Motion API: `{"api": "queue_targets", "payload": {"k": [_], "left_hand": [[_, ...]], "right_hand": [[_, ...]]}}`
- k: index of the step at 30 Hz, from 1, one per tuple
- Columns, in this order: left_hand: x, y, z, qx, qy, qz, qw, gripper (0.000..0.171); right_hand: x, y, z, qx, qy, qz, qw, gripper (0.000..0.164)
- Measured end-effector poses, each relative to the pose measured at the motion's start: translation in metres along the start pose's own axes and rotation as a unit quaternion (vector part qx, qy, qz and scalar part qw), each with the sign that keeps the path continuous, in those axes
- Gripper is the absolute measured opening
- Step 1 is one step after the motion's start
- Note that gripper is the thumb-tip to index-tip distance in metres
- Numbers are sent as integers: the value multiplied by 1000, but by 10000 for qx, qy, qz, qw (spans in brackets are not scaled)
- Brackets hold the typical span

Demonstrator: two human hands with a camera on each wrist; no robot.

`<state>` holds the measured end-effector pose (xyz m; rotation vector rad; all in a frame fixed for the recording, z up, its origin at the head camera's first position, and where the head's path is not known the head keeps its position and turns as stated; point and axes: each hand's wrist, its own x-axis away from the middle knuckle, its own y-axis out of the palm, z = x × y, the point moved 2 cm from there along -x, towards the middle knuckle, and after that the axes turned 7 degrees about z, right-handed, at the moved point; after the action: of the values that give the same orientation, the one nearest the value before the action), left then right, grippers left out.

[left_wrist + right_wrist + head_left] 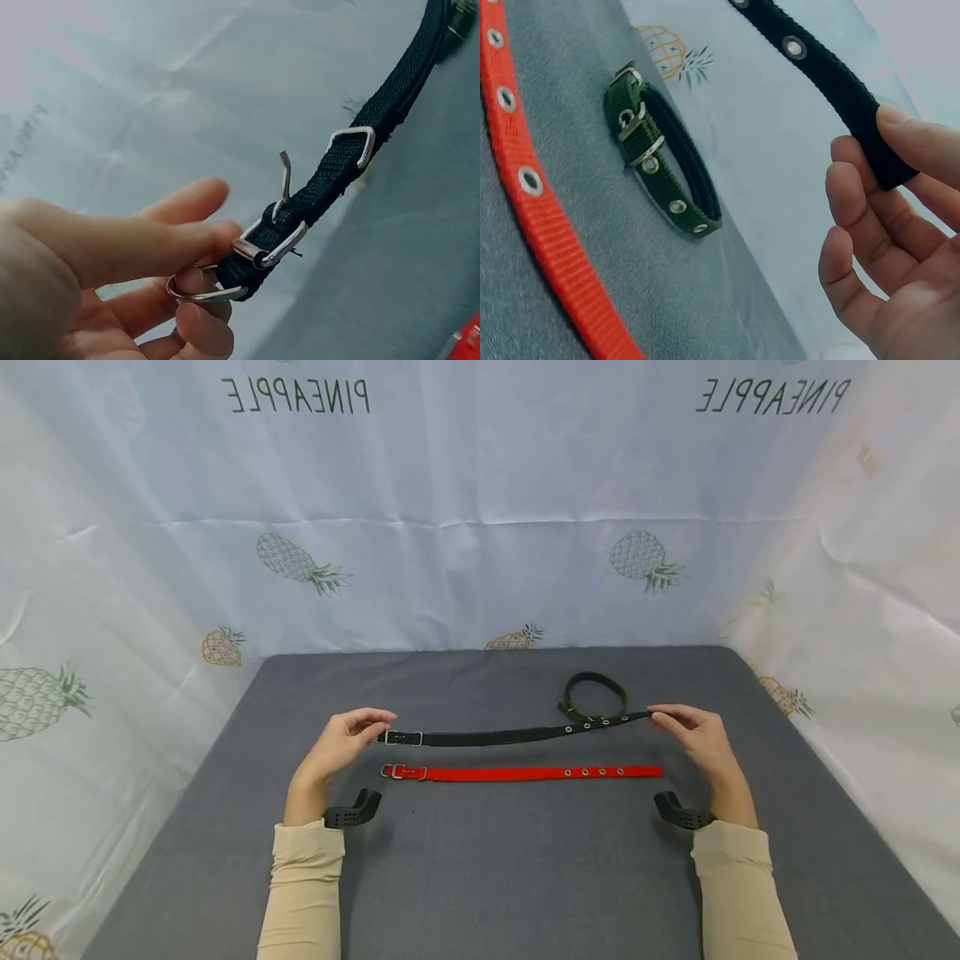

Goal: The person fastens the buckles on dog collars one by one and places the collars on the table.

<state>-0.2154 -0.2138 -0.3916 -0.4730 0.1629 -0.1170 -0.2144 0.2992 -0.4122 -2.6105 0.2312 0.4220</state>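
A black collar [487, 738] is stretched between both hands, lifted off the table and sagging a little in the middle. My left hand [343, 745] pinches its buckle end; in the left wrist view the thumb and fingers hold the metal D-ring [214, 295] beside the buckle [274, 244], whose prong sticks up. The other end, with the eyelets [795, 48], is pinched between thumb and fingers of my right hand [697, 735]. Nearer me a red collar [495, 774] lies straight on the table, its buckle at the left. Behind the black one sits a green collar [626, 693], fastened into a loop.
The grey-covered table [510, 868] has its far edge against a white pineapple-print curtain [465, 577], which also hangs at both sides. A black wrist mount [352, 810] sits on the left wrist, another mount [681, 812] on the right.
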Motion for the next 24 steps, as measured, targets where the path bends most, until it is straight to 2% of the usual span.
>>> {"api": "queue_targets", "payload": {"k": [3, 5, 10, 16, 21, 24], "left_hand": [[1, -3, 5, -156, 109, 65, 9998, 30], [2, -4, 8, -468, 266, 136, 9985, 34], [5, -4, 17, -1284, 696, 469, 9882, 29], [9, -7, 22, -1278, 964, 642, 9850, 22], [11, -9, 23, -1335, 1056, 757, 9825, 17], [11, -10, 24, -1370, 1038, 900, 9810, 16]], "right_hand": [[2, -1, -2, -293, -167, 153, 9993, 30], [3, -1, -4, -436, -256, 210, 9985, 27], [5, 0, -6, -736, -264, 371, 9962, 20], [5, 3, -7, -1175, -11, 656, 9909, 10], [6, 3, -11, -1056, -17, 804, 9912, 7], [6, 4, -14, -1169, -4, 838, 9896, 11]]}}
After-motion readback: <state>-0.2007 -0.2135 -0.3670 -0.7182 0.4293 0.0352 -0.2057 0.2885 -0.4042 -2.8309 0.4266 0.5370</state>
